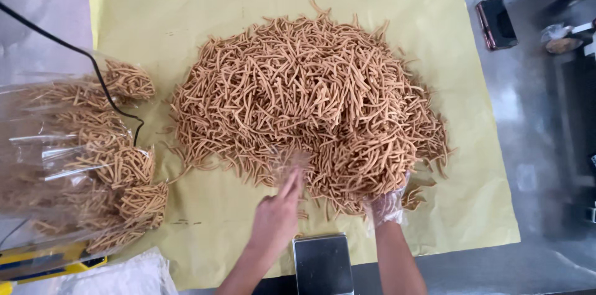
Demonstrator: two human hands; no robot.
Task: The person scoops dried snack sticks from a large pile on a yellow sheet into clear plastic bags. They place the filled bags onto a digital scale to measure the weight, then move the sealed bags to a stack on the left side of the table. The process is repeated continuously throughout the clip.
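A big heap of thin, orange-brown fried snack sticks (pixel 310 96) lies on a yellow paper sheet (pixel 472 165). My left hand (pixel 276 217) is bare and reaches to the heap's near edge, where its fingers pinch a small clear plastic bag (pixel 290 160) that rests against the sticks. My right hand (pixel 386 205) wears a thin clear glove and pushes into the heap's near right edge. Its fingers are buried under the sticks. A small metal scale (pixel 323 263) stands between my forearms.
Several clear bags filled with the same sticks (pixel 93 158) are stacked at the left, with a black cable (pixel 93 71) running over them. A dark flat box (pixel 496 22) lies on the steel table (pixel 540 146) at the upper right. A yellow tool (pixel 43 264) sits at the lower left.
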